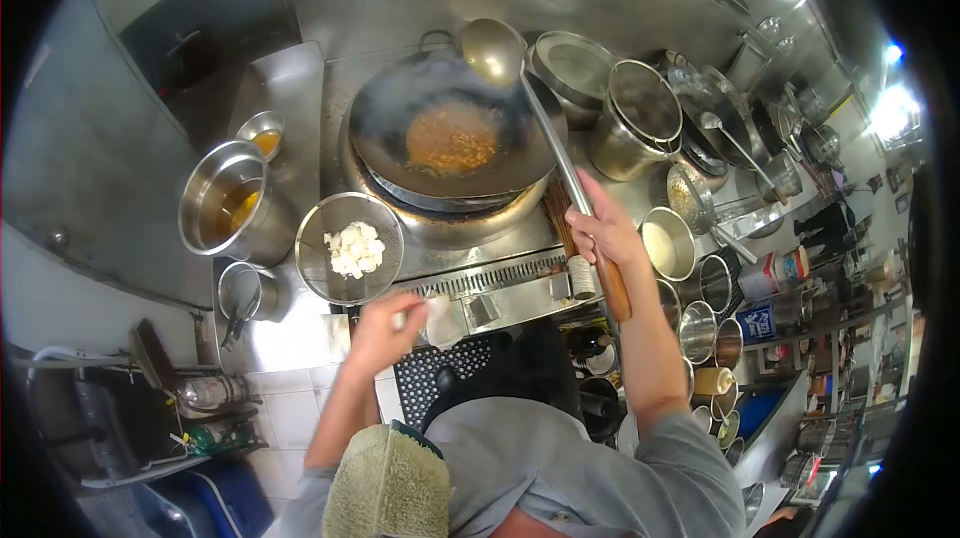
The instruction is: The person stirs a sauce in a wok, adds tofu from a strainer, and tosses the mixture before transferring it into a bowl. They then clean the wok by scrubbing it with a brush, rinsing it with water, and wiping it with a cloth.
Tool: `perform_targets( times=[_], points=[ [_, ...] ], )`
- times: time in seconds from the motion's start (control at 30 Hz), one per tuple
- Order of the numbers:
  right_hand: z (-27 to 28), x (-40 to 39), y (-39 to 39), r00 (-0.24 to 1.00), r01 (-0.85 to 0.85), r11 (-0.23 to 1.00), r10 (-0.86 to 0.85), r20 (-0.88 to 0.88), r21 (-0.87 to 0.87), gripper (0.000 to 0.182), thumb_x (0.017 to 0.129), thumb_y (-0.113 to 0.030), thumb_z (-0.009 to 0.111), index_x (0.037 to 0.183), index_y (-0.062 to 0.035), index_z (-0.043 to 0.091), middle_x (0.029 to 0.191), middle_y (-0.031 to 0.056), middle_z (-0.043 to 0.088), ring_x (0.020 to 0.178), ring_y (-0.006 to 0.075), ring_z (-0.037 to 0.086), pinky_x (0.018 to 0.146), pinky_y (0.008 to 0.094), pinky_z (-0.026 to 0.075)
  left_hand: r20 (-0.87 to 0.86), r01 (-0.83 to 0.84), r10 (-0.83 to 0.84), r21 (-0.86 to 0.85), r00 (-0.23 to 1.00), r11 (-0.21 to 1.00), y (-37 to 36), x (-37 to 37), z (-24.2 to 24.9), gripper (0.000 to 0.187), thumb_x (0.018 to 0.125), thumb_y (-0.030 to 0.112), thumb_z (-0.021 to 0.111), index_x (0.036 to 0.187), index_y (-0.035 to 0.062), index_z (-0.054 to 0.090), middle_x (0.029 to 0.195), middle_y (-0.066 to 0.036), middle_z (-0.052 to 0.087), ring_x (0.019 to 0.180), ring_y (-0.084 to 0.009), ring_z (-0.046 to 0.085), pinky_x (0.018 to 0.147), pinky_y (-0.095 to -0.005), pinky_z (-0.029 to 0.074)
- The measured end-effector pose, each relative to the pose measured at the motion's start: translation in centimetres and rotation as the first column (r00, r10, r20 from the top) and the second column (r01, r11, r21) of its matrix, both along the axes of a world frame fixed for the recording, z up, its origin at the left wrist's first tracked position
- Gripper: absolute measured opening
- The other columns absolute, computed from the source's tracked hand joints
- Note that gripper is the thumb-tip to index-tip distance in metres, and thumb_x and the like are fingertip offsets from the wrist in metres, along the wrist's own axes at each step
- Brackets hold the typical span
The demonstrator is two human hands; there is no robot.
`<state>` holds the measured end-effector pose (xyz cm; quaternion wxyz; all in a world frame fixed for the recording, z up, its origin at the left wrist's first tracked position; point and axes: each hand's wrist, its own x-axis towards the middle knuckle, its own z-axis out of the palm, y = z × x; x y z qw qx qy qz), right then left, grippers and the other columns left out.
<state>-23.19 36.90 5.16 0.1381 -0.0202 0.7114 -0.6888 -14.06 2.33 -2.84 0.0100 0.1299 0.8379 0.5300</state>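
Note:
My right hand (605, 221) is closed round the long handle of a ladle (491, 52), whose bowl is over the far right part of a dark wok (385, 153). Inside the wok is a reddish-brown, chunky mixture (452, 140) with steam above it. Just below a round wire strainer (312, 260) with pale white pieces (354, 249), my left hand (385, 331) has its fingers curled together. Something small and whitish shows at those fingers, and I cannot make out what it is.
At the left stand a large metal pot (197, 218) of yellowish liquid, a small bowl (263, 124) and a smaller pot (243, 290). Several pots stand right of the wok, including a tall one (620, 151) with a strainer on top. A pale-filled container (668, 244) is beside my right forearm.

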Motion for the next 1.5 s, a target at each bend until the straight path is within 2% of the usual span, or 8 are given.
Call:
perform_targets(
  times=[0.07,0.17,0.3,0.37,0.47,0.73,0.87,1.5],
  points=[
    [-3.0,0.2,1.2,0.98,0.026,0.846,0.084,0.181,-0.533,0.064,0.09,-0.002,0.057,0.149,-0.0115,0.031,0.077,0.0001,0.05,0.05,0.0064,0.044,0.038,0.0222,0.038,0.277,-0.159,0.136,0.063,0.951,0.985,-4.7,2.4,-2.9,0.024,0.092,0.021,0.065,0.089,-0.0028,0.067,0.076,-0.015,0.067,0.07,-0.0238,0.067,0.065,-0.0344,0.053],
    [-5.9,0.6,-1.9,0.991,0.129,0.99,-0.126,0.049,-0.06,0.05,0.091,-0.001,0.057,0.138,-0.0066,0.041,0.078,0.0003,0.05,0.048,0.0017,0.038,0.035,0.0176,0.031,0.419,-0.251,0.309,-0.19,0.854,0.949,-8.5,4.8,-4.0,0.04,0.095,0.034,0.058,0.084,-0.0028,0.067,0.069,-0.012,0.067,0.06,-0.0201,0.066,0.057,-0.0321,0.051],
    [-7.8,1.2,0.1,0.964,0.232,0.584,-0.029,0.266,-0.778,0.018,0.094,-0.004,0.055,0.11,-0.0062,0.048,0.076,-0.0003,0.047,0.048,0.0017,0.038,0.034,0.0184,0.03,0.546,-0.203,0.43,-0.427,0.719,0.881,-12.4,8.9,-7.5,0.062,0.097,0.052,0.047,0.082,-0.0043,0.066,0.065,-0.013,0.066,0.057,-0.0192,0.065,0.055,-0.033,0.052],
    [-7.5,1.6,-0.3,0.969,0.179,0.511,0.058,0.241,-0.841,0.016,0.096,-0.007,0.054,0.112,-0.0068,0.048,0.076,-0.0005,0.045,0.048,0.0007,0.037,0.033,0.0169,0.028,0.798,-0.315,0.265,-0.1,0.542,0.944,-14.1,11.1,-11.8,0.067,0.097,0.057,0.043,0.095,-0.0064,0.064,0.075,-0.017,0.067,0.065,-0.0235,0.067,0.064,-0.035,0.056],
    [-5.9,2.2,-2.2,0.982,0.182,0.851,-0.133,0.133,-0.492,0.022,0.099,-0.01,0.051,0.121,-0.0064,0.048,0.077,-0.0007,0.044,0.046,-0.0004,0.035,0.032,0.0161,0.027,0.849,-0.501,-0.003,0.315,0.528,0.806,-11.6,13.4,-13.9,0.059,0.098,0.053,0.044,0.112,-0.0027,0.057,0.091,-0.017,0.066,0.081,-0.0256,0.066,0.07,-0.036,0.056],
    [-2.2,9.1,-4.6,0.864,0.071,0.154,0.484,0.137,-0.986,0.052,0.102,-0.012,0.042,0.15,-0.0068,0.023,0.074,0.0016,0.038,0.043,0.001,0.035,0.03,0.0163,0.031,0.662,-0.565,-0.109,0.704,0.741,0.431,-5.9,12.5,-12.7,0.013,0.098,0.013,0.053,0.106,0.0052,0.046,0.083,-0.004,0.051,0.058,-0.0075,0.042,0.047,-0.0215,0.035],
    [-1.3,10.2,-6.6,0.865,-0.227,0.665,0.473,0.166,-0.712,0.056,0.098,-0.01,0.05,0.149,-0.0066,0.026,0.073,-0.0003,0.037,0.041,-0.0007,0.031,0.029,0.0161,0.029,0.611,-0.548,-0.057,0.743,0.789,0.383,-3.8,14.3,-9.2,0.012,0.099,0.012,0.053,0.103,0.0056,0.045,0.083,-0.003,0.05,0.057,-0.0063,0.04,0.046,-0.0206,0.034],
    [-3.5,14.8,-7.1,0.875,-0.357,0.851,0.449,-0.179,0.386,0.072,0.091,-0.014,0.061,0.152,-0.0073,0.024,0.079,0.0079,0.058,0.05,0.0107,0.051,0.043,0.0287,0.042,0.652,-0.656,0.167,0.643,0.739,0.395,1.6,19.1,-2.8,0.014,0.097,0.01,0.054,0.103,0.0046,0.042,0.077,-0.004,0.05,0.055,-0.0079,0.043,0.048,-0.0245,0.04]
  ],
)
